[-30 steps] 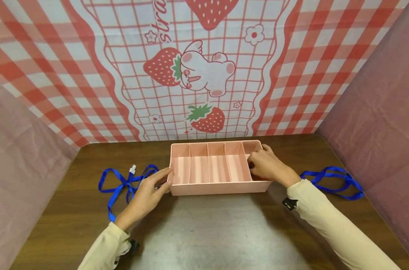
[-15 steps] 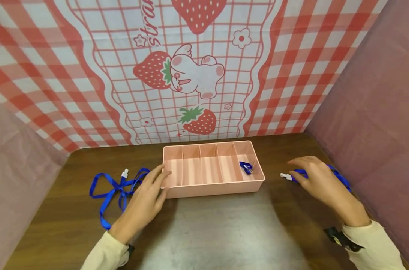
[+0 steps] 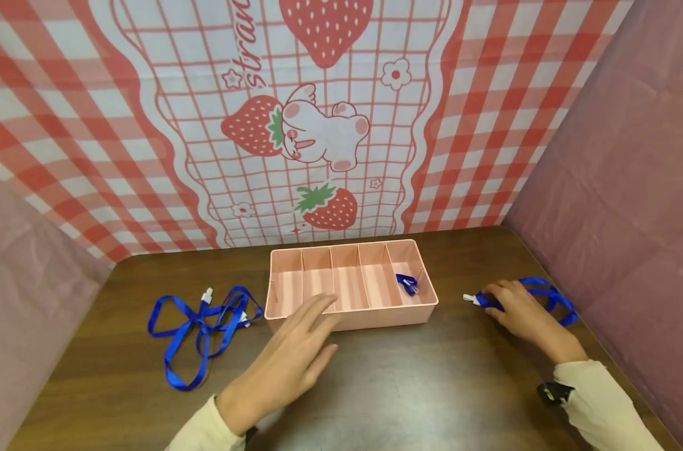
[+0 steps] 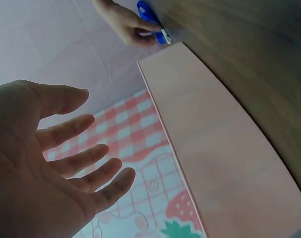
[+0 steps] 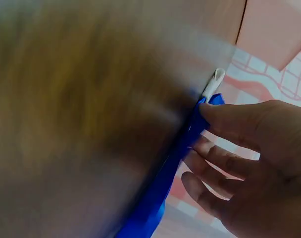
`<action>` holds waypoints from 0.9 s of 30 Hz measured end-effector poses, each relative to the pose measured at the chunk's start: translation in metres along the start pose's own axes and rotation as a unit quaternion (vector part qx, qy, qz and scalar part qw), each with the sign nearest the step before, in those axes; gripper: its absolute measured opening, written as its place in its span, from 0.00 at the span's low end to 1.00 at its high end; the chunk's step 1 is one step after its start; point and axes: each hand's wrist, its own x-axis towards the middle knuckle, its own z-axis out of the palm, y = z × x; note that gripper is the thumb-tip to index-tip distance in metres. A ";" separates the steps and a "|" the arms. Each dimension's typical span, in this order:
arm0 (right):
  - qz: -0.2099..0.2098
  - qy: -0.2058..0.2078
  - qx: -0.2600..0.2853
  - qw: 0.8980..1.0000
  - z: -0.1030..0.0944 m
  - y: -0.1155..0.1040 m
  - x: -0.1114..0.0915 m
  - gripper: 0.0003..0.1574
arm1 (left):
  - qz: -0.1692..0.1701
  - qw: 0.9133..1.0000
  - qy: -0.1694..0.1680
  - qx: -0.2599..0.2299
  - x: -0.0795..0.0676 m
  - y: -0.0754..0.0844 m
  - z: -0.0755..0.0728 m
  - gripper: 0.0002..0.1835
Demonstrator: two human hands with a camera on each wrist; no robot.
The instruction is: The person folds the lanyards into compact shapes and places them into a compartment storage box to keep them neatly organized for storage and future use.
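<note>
My left hand [image 3: 287, 360] hovers in front of the pink divided box [image 3: 352, 320], fingers spread and holding nothing. In the left wrist view, the same hand [image 4: 56, 158] is apart from the box wall [image 4: 205, 129]. To the right of the box, my right hand [image 3: 518, 310] pinches a blue lanyard [image 3: 544, 291] with a white clip [image 3: 469, 299]. The right wrist view has the thumb [image 5: 225, 114] against the blue strap [image 5: 175, 158] just below its clip; the other fingers curl beside it. A folded blue ribbon piece [image 3: 407, 284] lies in the box's rightmost compartment.
Another blue lanyard [image 3: 178, 341] with white clips lies loosely looped left of the box. Behind the brown table [image 3: 397, 388] hangs a red-and-white strawberry cloth [image 3: 318, 125]. Plain pinkish cloth [image 3: 611, 188] rises at either side.
The right hand has left the box's right compartment, exposing the blue piece there, and moved right onto the lanyard. The left hand has let go of the box's left side and come toward the front middle.
</note>
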 end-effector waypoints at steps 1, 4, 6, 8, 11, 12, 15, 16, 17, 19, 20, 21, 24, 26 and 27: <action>-0.004 0.006 -0.003 1.000 0.002 -0.002 0.000 0.12 | 0.004 1.000 -0.006 -0.004 0.002 0.004 0.002 0.24; -0.004 0.011 -0.010 1.000 0.004 -0.010 -0.001 0.11 | 0.016 1.000 -0.020 -0.016 0.008 0.012 0.008 0.23; 0.004 0.011 -0.005 1.000 0.002 -0.018 -0.003 0.11 | 0.023 0.999 -0.026 -0.023 0.012 0.016 0.012 0.22; 0.011 0.018 0.020 1.000 -0.003 -0.027 -0.006 0.09 | 0.026 0.999 -0.032 -0.031 0.014 0.020 0.014 0.23; 0.006 0.038 0.078 0.996 -0.012 -0.041 -0.011 0.06 | 0.029 0.998 -0.040 -0.042 0.018 0.024 0.019 0.23; 0.004 0.043 0.101 0.994 -0.015 -0.047 -0.012 0.06 | 0.030 0.998 -0.042 -0.047 0.019 0.025 0.020 0.23; -0.008 0.050 0.167 0.985 -0.026 -0.064 -0.015 0.08 | 0.034 0.997 -0.045 -0.061 0.025 0.029 0.024 0.23; -0.011 0.050 0.187 0.981 -0.030 -0.071 -0.016 0.09 | 0.035 0.996 -0.043 -0.064 0.027 0.031 0.025 0.23; -0.017 0.049 0.206 0.977 -0.034 -0.079 -0.017 0.10 | 0.035 0.996 -0.041 -0.069 0.030 0.032 0.026 0.23; -0.036 0.048 0.236 0.970 -0.041 -0.094 -0.019 0.12 | 0.035 0.995 -0.033 -0.085 0.036 0.036 0.028 0.25; -0.053 0.046 0.248 0.966 -0.045 -0.103 -0.020 0.13 | 0.034 0.994 -0.029 -0.096 0.040 0.038 0.029 0.26; -0.070 0.041 0.264 0.961 -0.048 -0.111 -0.021 0.14 | 0.033 0.993 -0.027 -0.110 0.044 0.041 0.030 0.27; -0.122 0.029 0.299 0.946 -0.056 -0.136 -0.023 0.18 | 0.035 0.987 -0.016 -0.155 0.057 0.048 0.032 0.27; -0.155 0.028 0.320 0.934 -0.059 -0.151 -0.025 0.19 | 0.045 0.984 -0.010 -0.172 0.064 0.052 0.034 0.21; -0.160 0.033 0.329 0.930 -0.059 -0.157 -0.026 0.20 | 0.053 0.983 -0.006 -0.177 0.067 0.053 0.035 0.17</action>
